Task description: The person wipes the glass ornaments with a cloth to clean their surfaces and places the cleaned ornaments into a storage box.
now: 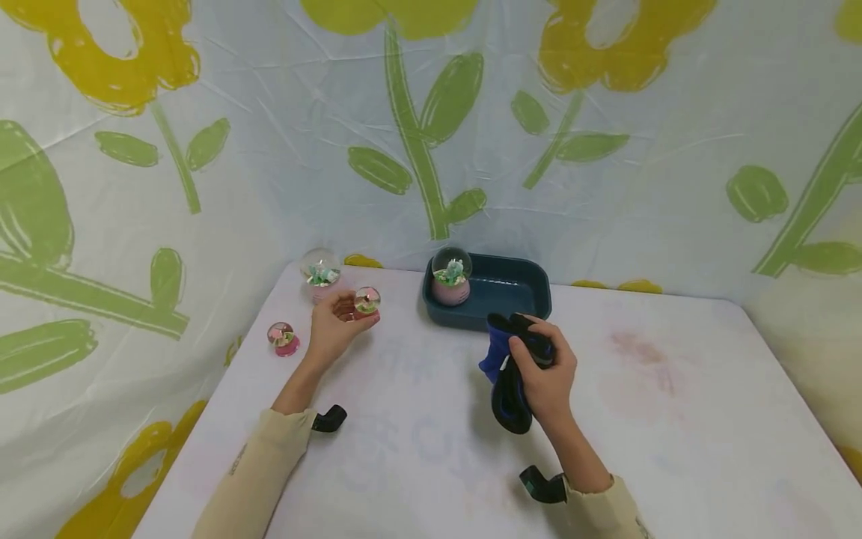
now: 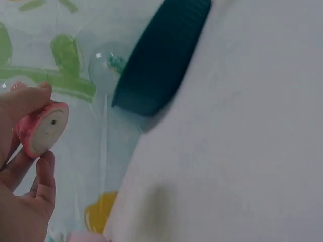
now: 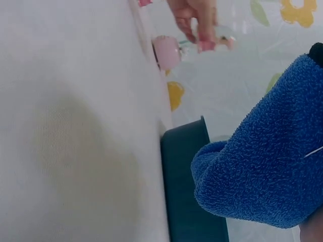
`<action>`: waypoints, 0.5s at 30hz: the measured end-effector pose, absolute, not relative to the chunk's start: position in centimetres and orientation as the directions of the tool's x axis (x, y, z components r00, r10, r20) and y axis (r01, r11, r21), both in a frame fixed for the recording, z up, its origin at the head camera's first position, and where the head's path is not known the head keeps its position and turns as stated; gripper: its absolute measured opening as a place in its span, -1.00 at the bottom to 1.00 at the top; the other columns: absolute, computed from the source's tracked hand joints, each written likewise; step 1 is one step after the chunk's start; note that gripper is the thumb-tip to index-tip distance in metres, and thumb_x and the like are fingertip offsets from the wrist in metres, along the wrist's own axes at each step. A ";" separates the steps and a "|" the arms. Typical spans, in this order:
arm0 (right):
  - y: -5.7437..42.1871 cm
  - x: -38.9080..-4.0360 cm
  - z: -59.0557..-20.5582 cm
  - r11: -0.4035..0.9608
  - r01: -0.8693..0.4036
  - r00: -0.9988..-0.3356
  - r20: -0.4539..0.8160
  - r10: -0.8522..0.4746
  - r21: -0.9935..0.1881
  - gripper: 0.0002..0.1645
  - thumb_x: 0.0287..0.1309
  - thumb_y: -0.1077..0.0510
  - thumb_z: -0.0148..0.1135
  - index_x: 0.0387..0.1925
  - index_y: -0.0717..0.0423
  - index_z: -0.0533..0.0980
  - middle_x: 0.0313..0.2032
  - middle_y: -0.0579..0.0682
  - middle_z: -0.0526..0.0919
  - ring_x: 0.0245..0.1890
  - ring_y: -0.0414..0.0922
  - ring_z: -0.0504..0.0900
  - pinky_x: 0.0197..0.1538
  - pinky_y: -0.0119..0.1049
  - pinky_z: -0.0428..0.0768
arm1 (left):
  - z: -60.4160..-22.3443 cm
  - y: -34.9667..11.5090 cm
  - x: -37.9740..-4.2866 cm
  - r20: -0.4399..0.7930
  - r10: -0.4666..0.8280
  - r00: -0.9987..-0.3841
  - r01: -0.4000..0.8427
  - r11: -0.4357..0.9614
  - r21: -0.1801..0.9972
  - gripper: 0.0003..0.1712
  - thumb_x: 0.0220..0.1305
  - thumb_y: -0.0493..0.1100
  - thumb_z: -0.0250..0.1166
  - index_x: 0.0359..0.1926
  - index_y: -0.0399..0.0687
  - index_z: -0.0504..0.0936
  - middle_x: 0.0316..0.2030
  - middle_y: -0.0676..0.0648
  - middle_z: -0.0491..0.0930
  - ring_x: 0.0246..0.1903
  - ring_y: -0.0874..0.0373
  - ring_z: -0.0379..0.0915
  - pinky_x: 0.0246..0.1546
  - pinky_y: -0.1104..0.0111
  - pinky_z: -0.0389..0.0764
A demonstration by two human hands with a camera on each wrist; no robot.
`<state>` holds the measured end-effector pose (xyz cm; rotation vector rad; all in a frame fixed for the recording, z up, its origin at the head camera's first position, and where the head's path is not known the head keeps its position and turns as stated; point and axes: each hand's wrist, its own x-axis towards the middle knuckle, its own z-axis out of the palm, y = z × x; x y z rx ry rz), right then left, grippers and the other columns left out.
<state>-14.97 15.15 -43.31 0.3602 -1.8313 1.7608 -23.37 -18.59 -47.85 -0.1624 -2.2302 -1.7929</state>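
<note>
My left hand [image 1: 330, 329] pinches a small snow globe [image 1: 367, 300] by its pink base, raised above the left part of the table. In the left wrist view the pale underside of that base [image 2: 50, 132] faces the camera. A blue terry cloth with black edging [image 1: 498, 350] is bunched in my right hand [image 1: 552, 378], just in front of the teal tray [image 1: 512, 278]. The cloth's fuzzy blue side [image 3: 267, 161] fills much of the right wrist view. Inside the tray's left end stands a larger snow globe [image 1: 452, 277] on a pink base.
Another large snow globe [image 1: 321, 271] stands behind my left hand, partly hidden by it. A second small one [image 1: 283, 340] sits near the table's left edge. A flower-printed curtain [image 1: 283, 150] rises along the back and left sides of the white table [image 1: 404, 464].
</note>
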 end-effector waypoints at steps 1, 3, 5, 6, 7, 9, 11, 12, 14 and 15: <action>15.2 -15.0 -43.3 0.097 -0.559 -0.802 0.567 0.187 -0.823 -0.74 0.13 0.44 0.22 -0.12 0.43 0.44 0.04 0.12 0.60 0.03 -0.08 0.58 0.03 -0.36 0.54 | -47.5 -18.1 -23.4 0.295 -0.071 -0.953 0.277 0.195 0.941 -0.39 -0.09 -0.18 0.60 0.00 -0.26 0.56 -0.13 -0.16 0.59 -0.12 0.01 0.52 -0.09 0.36 0.56; 15.3 -14.9 -43.3 0.099 -0.558 -0.802 0.566 0.190 -0.824 -0.74 0.13 0.44 0.22 -0.12 0.43 0.44 0.04 0.13 0.60 0.03 -0.07 0.57 0.04 -0.35 0.54 | -46.9 -17.1 -23.4 0.315 -0.033 -0.949 0.307 0.148 0.940 -0.43 -0.05 -0.22 0.57 0.01 -0.26 0.58 -0.09 -0.16 0.58 -0.08 -0.03 0.49 -0.07 0.36 0.56; 15.4 -14.7 -43.5 0.098 -0.554 -0.804 0.562 0.196 -0.827 -0.74 0.12 0.46 0.21 -0.12 0.43 0.45 0.03 0.12 0.60 0.02 -0.08 0.58 0.04 -0.35 0.54 | -46.3 -16.1 -23.1 0.317 0.014 -0.948 0.316 0.114 0.942 -0.47 -0.02 -0.27 0.55 0.02 -0.26 0.60 -0.07 -0.15 0.58 -0.07 -0.04 0.48 -0.09 0.37 0.56; 15.5 -14.5 -43.6 0.099 -0.551 -0.805 0.559 0.200 -0.829 -0.73 0.11 0.48 0.21 -0.12 0.44 0.45 0.03 0.12 0.60 0.02 -0.09 0.58 0.03 -0.36 0.54 | -46.1 -15.7 -23.0 0.313 0.036 -0.949 0.315 0.105 0.943 -0.47 -0.01 -0.29 0.54 0.02 -0.26 0.60 -0.06 -0.14 0.58 -0.06 -0.02 0.48 -0.10 0.40 0.57; 15.5 -14.4 -43.8 0.100 -0.549 -0.805 0.557 0.205 -0.830 -0.73 0.10 0.48 0.21 -0.13 0.44 0.45 0.03 0.11 0.61 0.02 -0.10 0.58 0.02 -0.36 0.54 | -45.9 -15.2 -22.8 0.312 0.061 -0.948 0.316 0.086 0.945 -0.48 -0.01 -0.32 0.52 0.03 -0.27 0.60 -0.05 -0.15 0.57 -0.07 -0.02 0.49 -0.12 0.40 0.58; 15.6 -14.2 -43.9 0.111 -0.545 -0.803 0.555 0.218 -0.831 -0.73 0.09 0.49 0.21 -0.13 0.44 0.45 0.03 0.12 0.60 0.00 -0.12 0.58 0.01 -0.38 0.55 | -45.2 -14.4 -22.6 0.311 0.115 -0.943 0.317 0.034 0.948 -0.46 -0.01 -0.41 0.49 0.05 -0.32 0.58 -0.03 -0.17 0.56 -0.08 0.00 0.52 -0.16 0.38 0.60; 15.7 -14.2 -43.8 0.115 -0.545 -0.797 0.555 0.236 -0.831 -0.73 0.10 0.47 0.21 -0.12 0.44 0.45 0.03 0.12 0.60 0.00 -0.12 0.58 0.01 -0.39 0.54 | -44.1 -13.4 -22.3 0.325 0.172 -0.930 0.326 -0.018 0.945 -0.45 -0.01 -0.50 0.44 0.07 -0.38 0.54 -0.01 -0.22 0.55 -0.12 0.03 0.55 -0.18 0.35 0.62; 15.8 -14.2 -43.7 0.118 -0.544 -0.794 0.555 0.246 -0.831 -0.74 0.11 0.46 0.21 -0.12 0.44 0.45 0.02 0.12 0.60 0.00 -0.12 0.58 0.01 -0.39 0.54 | -43.5 -13.0 -22.1 0.334 0.203 -0.921 0.332 -0.045 0.942 -0.45 -0.01 -0.53 0.42 0.07 -0.41 0.52 -0.01 -0.26 0.53 -0.14 0.04 0.57 -0.19 0.33 0.63; 15.9 -14.4 -43.4 0.121 -0.549 -0.786 0.560 0.264 -0.827 -0.74 0.13 0.43 0.22 -0.12 0.44 0.45 0.02 0.12 0.59 -0.01 -0.11 0.57 0.01 -0.39 0.54 | -42.2 -12.1 -21.7 0.350 0.260 -0.900 0.342 -0.078 0.937 -0.45 -0.01 -0.58 0.39 0.07 -0.47 0.50 -0.01 -0.30 0.51 -0.20 0.06 0.59 -0.21 0.30 0.64; 15.9 -14.5 -43.2 0.125 -0.553 -0.780 0.564 0.271 -0.824 -0.74 0.14 0.41 0.22 -0.12 0.43 0.45 0.02 0.12 0.59 -0.01 -0.10 0.57 0.01 -0.39 0.54 | -41.6 -11.6 -21.4 0.363 0.284 -0.887 0.355 -0.083 0.931 -0.45 -0.01 -0.59 0.38 0.07 -0.49 0.49 -0.02 -0.32 0.50 -0.21 0.07 0.59 -0.21 0.30 0.64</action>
